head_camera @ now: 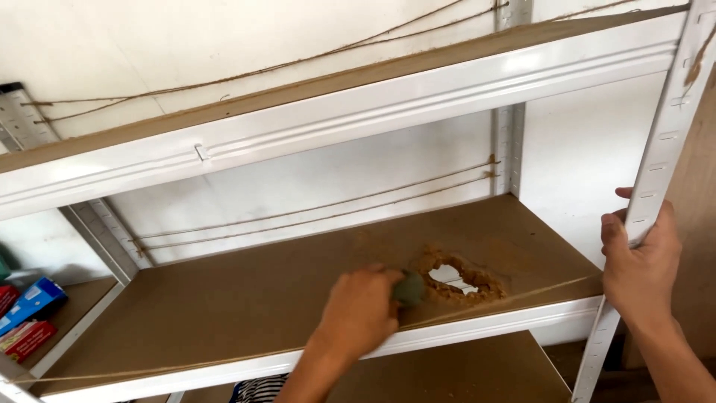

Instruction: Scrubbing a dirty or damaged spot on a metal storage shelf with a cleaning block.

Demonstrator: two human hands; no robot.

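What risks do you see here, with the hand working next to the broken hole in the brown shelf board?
1. The left hand, holding a small dark green object, is at the crumbling hole in the brown fibreboard shelf; pressure may enlarge it.
2. The ragged edge could scratch fingers.
3. The right hand grips the white metal upright; its slots might pinch.

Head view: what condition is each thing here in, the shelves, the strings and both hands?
Middle shelf board: broken through, ragged hole with crumbled edges.
Upper shelf board: in place in its white frame.
Strings: stretched across the back.
Left hand: closed round a dark green object beside the hole.
Right hand: gripping the white upright post.
Boxes: lying on the neighbouring shelf.
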